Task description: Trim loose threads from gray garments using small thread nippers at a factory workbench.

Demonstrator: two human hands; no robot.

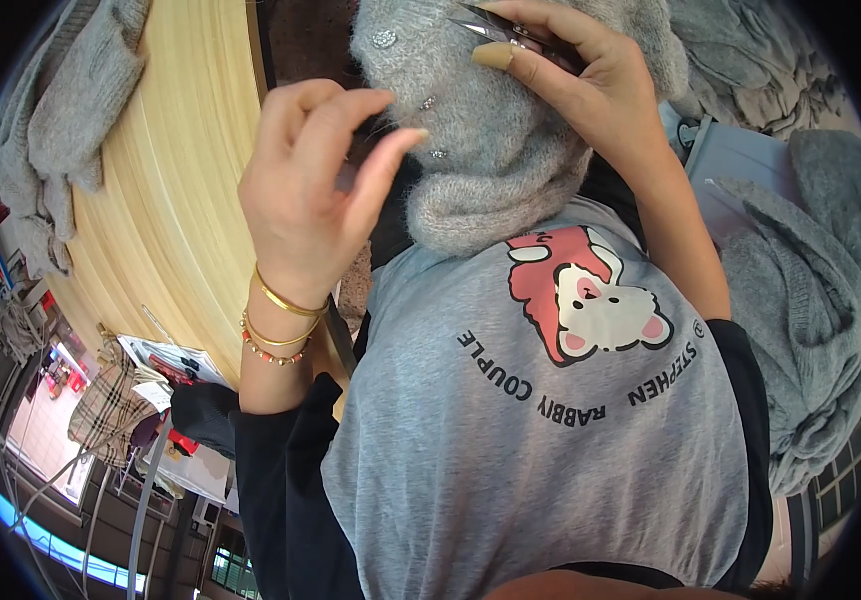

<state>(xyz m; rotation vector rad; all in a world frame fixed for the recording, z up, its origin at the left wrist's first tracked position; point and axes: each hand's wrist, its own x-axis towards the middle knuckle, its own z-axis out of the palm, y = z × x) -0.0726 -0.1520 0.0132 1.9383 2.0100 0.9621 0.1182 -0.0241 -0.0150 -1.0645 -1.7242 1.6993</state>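
A fuzzy grey knit cardigan point(510, 120) lies bunched over my lap at the top. Shiny, jewel-like buttons run down its edge, among them a round button point(383, 39). My right hand point(590, 75) grips small thread snips point(485, 24) over the knit, their pointed blades facing left and parted. A yellowish cover sits on that thumb's tip. To the left of the buttons is my left hand point(315, 180), its thumb and forefinger apart beside the cardigan's edge. I see nothing between those fingertips. Part of the snips lies hidden in my right fingers.
A pale wooden table point(185, 200) stands to my left, with more grey knitwear point(85, 100) on its far side. At right, grey knit garments point(800, 310) are heaped by a grey-blue bin point(735, 165). Papers point(175, 360) and a plaid cloth point(105, 410) are at lower left.
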